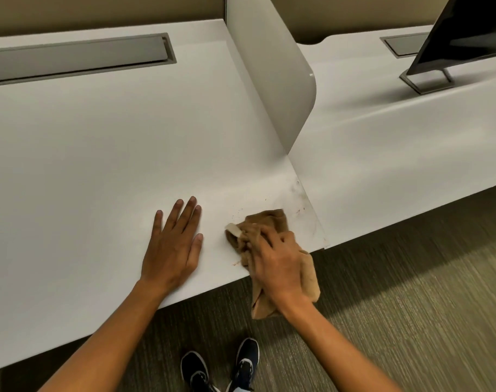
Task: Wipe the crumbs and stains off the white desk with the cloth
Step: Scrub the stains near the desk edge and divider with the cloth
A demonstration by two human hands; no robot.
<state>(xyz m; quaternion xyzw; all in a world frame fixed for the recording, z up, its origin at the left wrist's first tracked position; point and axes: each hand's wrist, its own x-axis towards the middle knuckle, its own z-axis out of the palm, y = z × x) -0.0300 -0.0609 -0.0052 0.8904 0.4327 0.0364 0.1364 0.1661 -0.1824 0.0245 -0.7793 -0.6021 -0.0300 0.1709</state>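
Note:
The white desk point(99, 142) fills the left and middle of the head view. My right hand point(277, 264) grips a crumpled brown cloth point(272, 220) and presses it on the desk's front right corner; part of the cloth hangs over the front edge. Small crumbs point(242, 208) lie just beyond the cloth, and grey smudged stains point(297, 190) mark the corner by the seam. A few crumbs point(235, 263) sit at the front edge. My left hand point(174, 244) lies flat on the desk, fingers spread, left of the cloth and apart from it.
A white divider panel point(272, 69) stands upright along the desk's right side. Beyond it a neighbouring desk point(382, 142) carries a black monitor point(464, 32) on a metal stand. A grey cable tray lid point(77, 58) is set in the desk's back. My shoes point(221, 363) stand on carpet.

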